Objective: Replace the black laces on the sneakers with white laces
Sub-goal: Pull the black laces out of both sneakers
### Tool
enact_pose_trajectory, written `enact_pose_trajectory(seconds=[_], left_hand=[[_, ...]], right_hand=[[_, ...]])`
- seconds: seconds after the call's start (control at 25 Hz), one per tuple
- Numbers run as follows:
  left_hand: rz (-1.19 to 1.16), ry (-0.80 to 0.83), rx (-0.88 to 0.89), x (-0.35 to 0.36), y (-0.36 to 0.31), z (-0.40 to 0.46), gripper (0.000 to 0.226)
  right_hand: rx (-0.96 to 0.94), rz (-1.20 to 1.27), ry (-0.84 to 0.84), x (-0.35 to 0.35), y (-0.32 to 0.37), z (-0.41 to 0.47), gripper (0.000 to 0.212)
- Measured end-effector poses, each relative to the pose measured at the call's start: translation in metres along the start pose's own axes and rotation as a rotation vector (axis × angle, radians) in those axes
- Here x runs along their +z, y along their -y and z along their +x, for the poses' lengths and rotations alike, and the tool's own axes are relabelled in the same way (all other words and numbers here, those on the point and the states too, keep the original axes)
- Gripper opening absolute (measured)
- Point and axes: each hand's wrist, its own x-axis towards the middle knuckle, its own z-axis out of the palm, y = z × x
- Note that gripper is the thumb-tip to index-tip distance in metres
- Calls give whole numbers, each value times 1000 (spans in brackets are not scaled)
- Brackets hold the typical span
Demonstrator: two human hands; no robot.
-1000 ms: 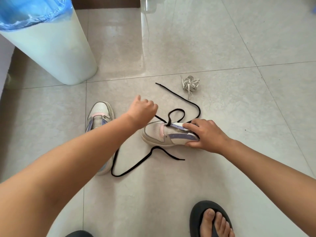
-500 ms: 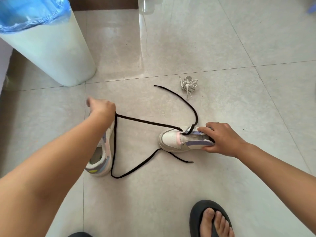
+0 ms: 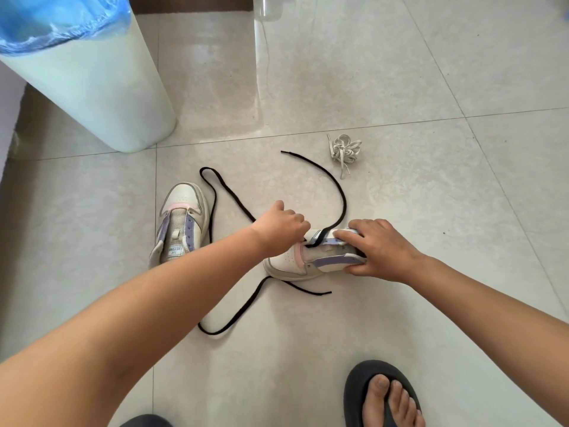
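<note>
A white, pink and purple sneaker [image 3: 295, 261] lies on its side on the tiled floor, toe pointing left. My right hand [image 3: 380, 251] grips its heel and upper. My left hand [image 3: 281, 228] has its fingers curled at the eyelets, pinching the black lace [image 3: 338, 192] that loops out over the floor. A second black lace [image 3: 234, 322] trails under the shoe toward me. The other sneaker [image 3: 181, 221] stands upright to the left with no lace. A bundle of white laces [image 3: 345, 151] lies on the floor beyond.
A tall white bin [image 3: 92, 84] with a blue liner stands at the back left. My foot in a dark sandal [image 3: 381, 396] is at the bottom right. A clear furniture leg [image 3: 261, 57] rises at the back centre.
My left hand, which had pulled the black lace far out to the left, has let that length drop to the floor and come back to the eyelets. My right hand still holds the sneaker.
</note>
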Motion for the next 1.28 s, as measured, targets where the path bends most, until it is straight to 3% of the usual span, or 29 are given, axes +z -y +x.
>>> enact_pose_trajectory(seconds=[0.08,0.32,0.52,0.68,0.72,0.88,1.08,1.28], left_hand=[[41,-25,-47,-10,19,-5,27],[88,-96,-484,-18,122,-36,20],[72,-20,-677,2,146,-51,14],[62,86,-841,-8,145,-52,21],[34,104,-794,-10,133,-48,22],[-268,158,-337,-13,61,-19,25],[-363,-75,-89,-14,11,13,36],[-82,-149,17,-9,18,11,20]], right_hand=[[49,91,-2,0,-4,-1,71],[177,149,-2,-14,-38,-14,68],[261,115,36,-19,-67,-35,68],[313,79,86,-15,-74,-43,64],[323,70,89,-15,-72,-42,64],[231,-1,-29,-18,-59,-27,70],[28,-60,-100,-21,-31,-4,78],[-26,-61,-96,-26,-22,3,77]])
